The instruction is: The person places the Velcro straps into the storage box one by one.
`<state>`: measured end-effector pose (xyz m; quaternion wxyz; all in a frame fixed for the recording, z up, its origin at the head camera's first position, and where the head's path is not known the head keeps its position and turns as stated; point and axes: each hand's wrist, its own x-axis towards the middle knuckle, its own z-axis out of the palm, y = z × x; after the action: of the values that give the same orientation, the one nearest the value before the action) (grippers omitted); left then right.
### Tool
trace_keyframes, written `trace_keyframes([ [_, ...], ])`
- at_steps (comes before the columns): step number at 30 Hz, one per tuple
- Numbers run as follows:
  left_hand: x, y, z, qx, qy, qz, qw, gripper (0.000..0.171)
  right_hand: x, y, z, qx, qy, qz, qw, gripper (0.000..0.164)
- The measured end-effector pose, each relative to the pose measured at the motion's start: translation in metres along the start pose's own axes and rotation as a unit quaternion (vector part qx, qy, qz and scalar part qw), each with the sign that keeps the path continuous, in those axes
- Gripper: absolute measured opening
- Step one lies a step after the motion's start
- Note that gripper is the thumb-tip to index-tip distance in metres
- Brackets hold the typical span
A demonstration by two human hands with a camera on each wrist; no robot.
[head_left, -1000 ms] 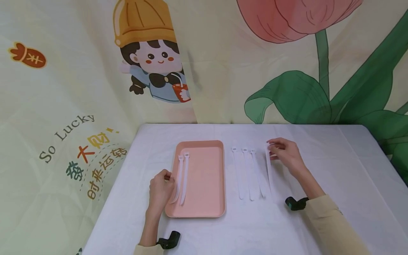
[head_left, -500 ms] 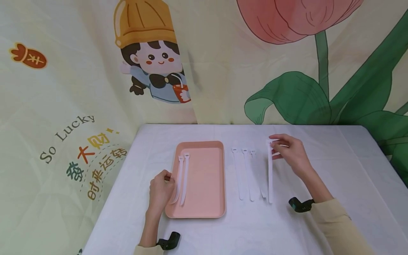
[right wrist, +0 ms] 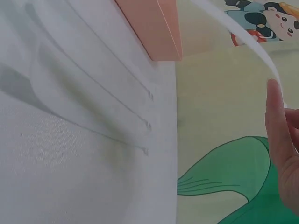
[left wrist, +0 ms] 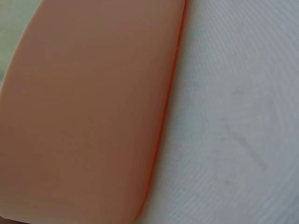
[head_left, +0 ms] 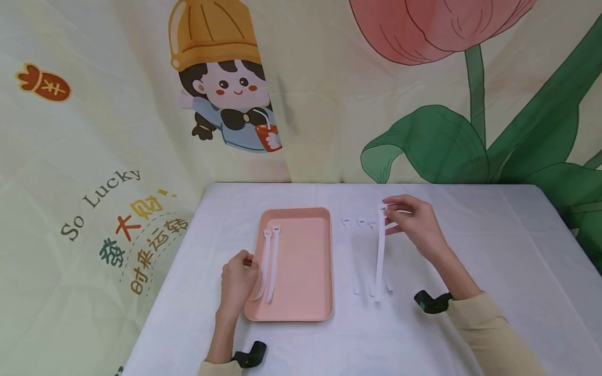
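A cartoon-printed backdrop (head_left: 324, 120) is seen behind the white-covered counter (head_left: 508, 240), where a pink tray (head_left: 305, 271) is gripped at its left edge by the left hand (head_left: 239, 277), with two white straps (head_left: 272, 266) laid inside near that edge. Another strap (head_left: 380, 256) is pinched near its top by the right hand (head_left: 414, 222), raised right of the tray, and three loose straps (head_left: 355, 274) lying there are partly blocked by it.

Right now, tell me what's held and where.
Right hand pinches a long white strap at its upper end; left hand is at the rim of the pink rectangular tray, grip unclear.
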<state>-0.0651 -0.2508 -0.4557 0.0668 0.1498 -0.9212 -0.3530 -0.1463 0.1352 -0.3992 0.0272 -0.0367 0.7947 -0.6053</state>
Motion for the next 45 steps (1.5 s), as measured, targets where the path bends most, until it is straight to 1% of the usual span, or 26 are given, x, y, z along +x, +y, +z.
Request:
trace_keyframes([
  [8, -0.001, 0.001, 0.000, -0.001, 0.002, 0.003, 1.0000, 0.009, 0.004, -0.011, 0.023, 0.027, -0.019, 0.009, 0.999, 0.032],
  [14, 0.000, 0.001, 0.000, 0.000, -0.002, 0.004, 1.0000, 0.009, 0.008, -0.019, 0.039, 0.050, -0.028, -0.007, 0.998, 0.031],
  [19, 0.001, 0.002, 0.000, -0.003, -0.006, 0.004, 1.0000, 0.010, 0.012, -0.028, 0.053, 0.078, -0.042, -0.012, 0.996, 0.032],
  [23, 0.001, 0.002, 0.001, 0.003, -0.004, 0.004, 1.0000, 0.009, 0.014, -0.034, 0.065, 0.097, -0.055, -0.013, 0.994, 0.030],
  [28, 0.002, 0.001, 0.001, 0.010, 0.002, 0.007, 0.9999, 0.008, 0.019, -0.036, 0.084, 0.121, -0.066, -0.012, 0.990, 0.027],
  [34, 0.000, 0.002, 0.000, 0.015, 0.002, 0.005, 0.9999, 0.008, 0.027, -0.033, 0.108, 0.154, -0.074, 0.013, 0.985, 0.024],
  [36, 0.000, 0.003, 0.000, 0.016, 0.002, 0.005, 0.9999, 0.008, 0.028, -0.033, 0.114, 0.165, -0.075, 0.022, 0.983, 0.026],
  [41, 0.000, 0.003, 0.000, 0.013, 0.005, 0.010, 0.9999, 0.009, 0.034, -0.033, 0.127, 0.198, -0.071, 0.034, 0.977, 0.031],
  [45, 0.000, 0.003, 0.000, 0.013, 0.004, 0.009, 0.9999, 0.009, 0.039, -0.030, 0.136, 0.216, -0.068, 0.054, 0.973, 0.029],
])
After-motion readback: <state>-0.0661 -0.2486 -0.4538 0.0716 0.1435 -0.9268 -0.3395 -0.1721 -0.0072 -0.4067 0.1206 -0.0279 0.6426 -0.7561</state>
